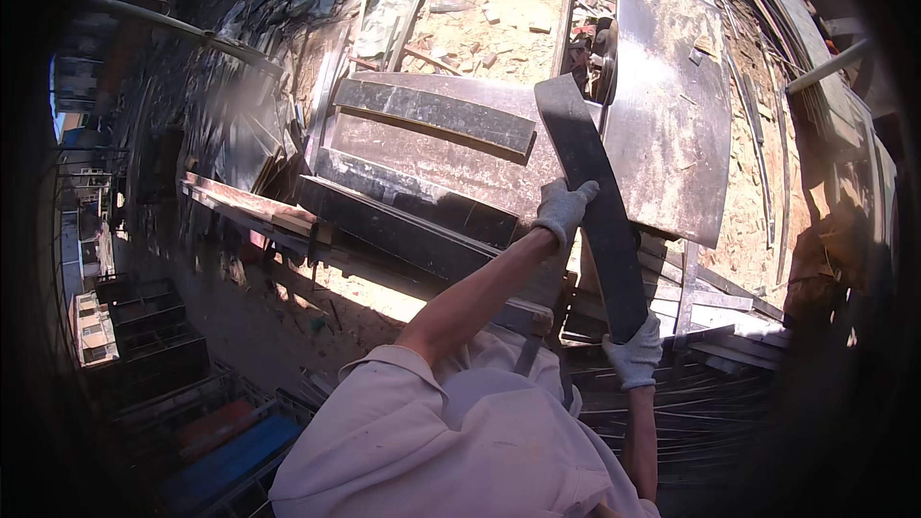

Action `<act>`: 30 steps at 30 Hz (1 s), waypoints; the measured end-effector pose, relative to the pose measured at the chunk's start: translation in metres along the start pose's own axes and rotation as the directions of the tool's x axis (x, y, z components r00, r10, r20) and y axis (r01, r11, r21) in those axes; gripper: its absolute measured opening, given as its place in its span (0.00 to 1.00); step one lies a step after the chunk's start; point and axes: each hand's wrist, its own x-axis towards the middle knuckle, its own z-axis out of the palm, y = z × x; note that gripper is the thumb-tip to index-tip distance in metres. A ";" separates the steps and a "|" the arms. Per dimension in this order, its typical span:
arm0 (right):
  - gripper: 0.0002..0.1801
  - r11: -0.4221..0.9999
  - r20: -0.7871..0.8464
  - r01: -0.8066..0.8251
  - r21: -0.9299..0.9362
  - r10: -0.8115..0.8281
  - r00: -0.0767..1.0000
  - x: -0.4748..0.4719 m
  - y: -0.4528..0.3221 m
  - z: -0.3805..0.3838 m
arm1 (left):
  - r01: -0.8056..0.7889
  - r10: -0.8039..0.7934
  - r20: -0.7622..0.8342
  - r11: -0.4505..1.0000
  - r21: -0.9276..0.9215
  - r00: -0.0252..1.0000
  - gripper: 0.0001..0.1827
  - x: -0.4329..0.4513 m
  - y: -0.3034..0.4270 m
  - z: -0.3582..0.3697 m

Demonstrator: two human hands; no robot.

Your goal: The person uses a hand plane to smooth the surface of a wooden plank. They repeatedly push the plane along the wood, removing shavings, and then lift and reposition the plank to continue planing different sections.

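A long dark board (601, 187) runs lengthwise in front of me, held in both gloved hands. My left hand (565, 205), in a pale knitted glove, grips its left edge near the middle. At the board's near end, my right hand (637, 356) in a matching glove clasps the corner. To the left is a worn brown metal-like tabletop (446, 151). A dark strip of board (435, 115) with a light brown edge lies on it. Along the table's near side sit more dark boards (410, 201). The board's far end overlaps the gap beside a second panel.
A broad dusty panel (669, 115) stands to the right, with small scraps on it. Sawdust and wood offcuts (496, 21) cover the ground beyond. Thin strips (691, 417) are stacked at the lower right. Metal poles (187, 32) cross at upper left and right (827, 65).
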 end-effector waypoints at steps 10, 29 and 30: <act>0.38 0.798 0.274 0.553 -0.238 -0.491 0.827 0.169 -0.172 0.097 | -0.234 0.721 -0.382 0.595 0.769 0.578 0.36 0.015 -0.031 -0.248; 0.57 0.732 0.528 0.569 -0.375 -0.335 0.780 0.335 -0.289 0.136 | -0.339 0.589 0.013 0.447 0.828 0.808 0.39 0.050 -0.086 -0.317; 0.49 0.746 0.551 0.569 -0.345 -0.330 0.767 0.327 -0.291 0.122 | -0.245 0.530 -0.213 0.663 0.707 0.821 0.42 0.055 -0.078 -0.309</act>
